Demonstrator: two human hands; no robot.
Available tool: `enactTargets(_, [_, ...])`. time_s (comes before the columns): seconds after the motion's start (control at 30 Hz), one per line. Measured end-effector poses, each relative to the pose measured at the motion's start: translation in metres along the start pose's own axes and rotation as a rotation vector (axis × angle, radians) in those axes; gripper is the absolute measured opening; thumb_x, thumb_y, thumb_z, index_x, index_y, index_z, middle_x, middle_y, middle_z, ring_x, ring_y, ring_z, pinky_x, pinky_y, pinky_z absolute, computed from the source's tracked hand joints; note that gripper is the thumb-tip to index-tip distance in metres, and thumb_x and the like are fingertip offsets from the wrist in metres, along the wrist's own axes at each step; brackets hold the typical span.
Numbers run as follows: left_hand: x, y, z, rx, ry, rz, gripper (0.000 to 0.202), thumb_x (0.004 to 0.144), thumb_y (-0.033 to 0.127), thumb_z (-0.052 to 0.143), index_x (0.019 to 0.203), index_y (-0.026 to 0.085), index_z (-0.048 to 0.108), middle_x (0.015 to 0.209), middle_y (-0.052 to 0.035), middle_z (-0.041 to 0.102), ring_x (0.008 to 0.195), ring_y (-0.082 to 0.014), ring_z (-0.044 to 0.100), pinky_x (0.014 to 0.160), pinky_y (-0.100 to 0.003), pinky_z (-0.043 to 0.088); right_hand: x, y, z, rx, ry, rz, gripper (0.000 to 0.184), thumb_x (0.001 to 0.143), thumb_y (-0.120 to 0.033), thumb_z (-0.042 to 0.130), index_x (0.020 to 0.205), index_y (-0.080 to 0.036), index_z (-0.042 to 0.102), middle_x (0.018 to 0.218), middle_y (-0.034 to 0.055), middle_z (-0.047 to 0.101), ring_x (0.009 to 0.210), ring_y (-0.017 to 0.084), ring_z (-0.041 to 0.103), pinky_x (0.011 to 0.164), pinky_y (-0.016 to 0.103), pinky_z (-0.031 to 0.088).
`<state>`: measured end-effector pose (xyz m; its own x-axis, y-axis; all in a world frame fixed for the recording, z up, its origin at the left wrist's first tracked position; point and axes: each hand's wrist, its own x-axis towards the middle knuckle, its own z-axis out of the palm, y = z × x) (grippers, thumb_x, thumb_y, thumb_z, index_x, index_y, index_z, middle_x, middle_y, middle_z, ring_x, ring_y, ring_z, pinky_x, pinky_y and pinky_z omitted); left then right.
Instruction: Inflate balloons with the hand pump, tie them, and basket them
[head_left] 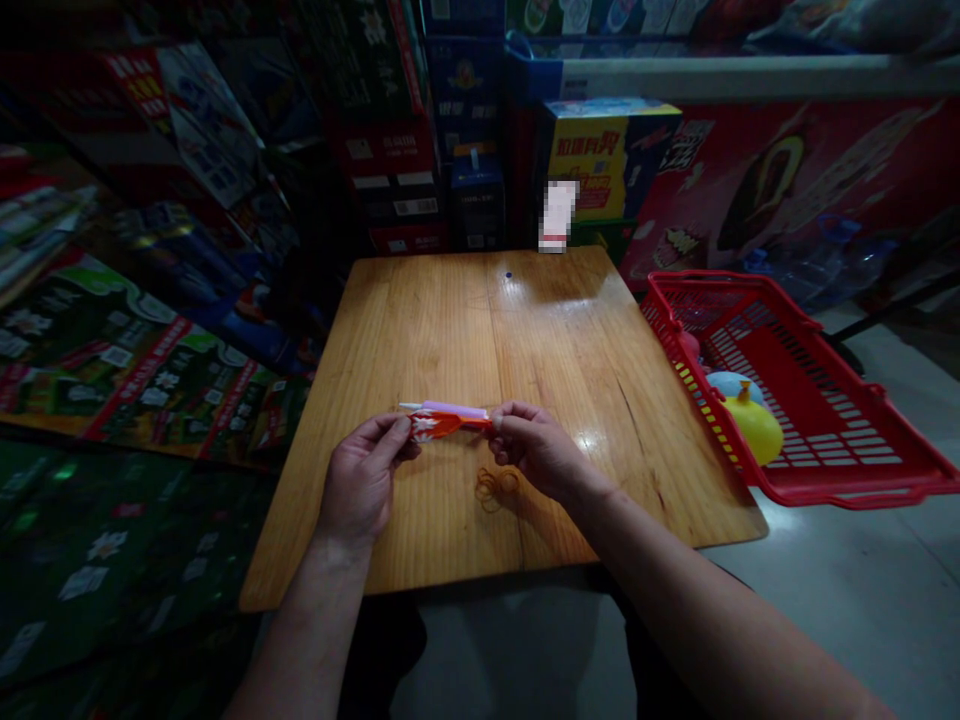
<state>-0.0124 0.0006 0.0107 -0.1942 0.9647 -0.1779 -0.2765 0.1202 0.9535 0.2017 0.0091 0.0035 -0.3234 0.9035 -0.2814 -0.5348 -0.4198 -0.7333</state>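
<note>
Over a wooden table (525,330), my left hand (365,475) and my right hand (534,448) hold between them an uninflated orange balloon with white marks (437,425). The left fingers pinch its left end, the right fingers pinch its right end. A thin lilac stick (450,408) lies along the top of the balloon, and I cannot tell which hand grips it. Several orange rubber bands (496,486) lie on the table just below my right hand.
A red plastic basket (817,400) stands on the floor at the table's right, with a yellow inflated balloon (754,425) and a pale blue one (731,383) inside. Stacked printed boxes (607,165) fill the back and left. A small blue dot (508,274) marks the far tabletop.
</note>
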Motion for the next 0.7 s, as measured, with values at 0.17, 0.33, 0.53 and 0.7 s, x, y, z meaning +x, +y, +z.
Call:
enactTargets(0.17, [0.008,0.005,-0.012,-0.049,0.091,0.008,0.020,0.070,0.027,0.080,0.083,0.015,0.071,0.079,-0.0027,0.069,0.068,-0.0107,0.062,0.062,-0.021,0.049,0.003,-0.003,-0.007,-0.040,0.078,-0.052,0.010,0.072,-0.018,0.070,0.070,-0.015,0.060,0.061,-0.0006,0.057,0.053,0.009,0.051,0.046,0.019,0.036])
enactTargets(0.33, [0.018,0.010,-0.033,-0.098,0.215,-0.010,0.020,0.067,0.025,0.081,0.079,0.015,0.069,0.071,0.0006,0.064,0.061,-0.0083,0.057,0.055,-0.018,0.047,0.004,-0.009,-0.010,-0.055,0.140,-0.109,0.015,0.071,-0.023,0.073,0.073,-0.016,0.061,0.061,-0.0001,0.059,0.053,0.009,0.052,0.048,0.020,0.037])
enactTargets(0.53, [0.001,0.004,-0.015,-0.049,0.026,-0.087,0.022,0.071,0.025,0.080,0.085,0.013,0.069,0.070,-0.0002,0.063,0.059,-0.0063,0.055,0.054,-0.015,0.044,0.003,0.005,0.001,-0.168,0.037,-0.074,0.022,0.076,-0.032,0.075,0.075,-0.016,0.060,0.056,-0.0021,0.057,0.046,0.008,0.048,0.045,0.021,0.036])
enactTargets(0.7, [-0.019,-0.007,0.005,-0.259,0.033,-0.563,0.028,0.082,0.040,0.069,0.087,0.013,0.064,0.070,-0.0032,0.063,0.045,-0.0055,0.049,0.038,-0.015,0.035,-0.001,0.016,0.013,-0.318,0.052,-0.085,0.018,0.076,-0.028,0.074,0.074,-0.016,0.060,0.061,-0.0016,0.060,0.050,0.008,0.052,0.048,0.021,0.040])
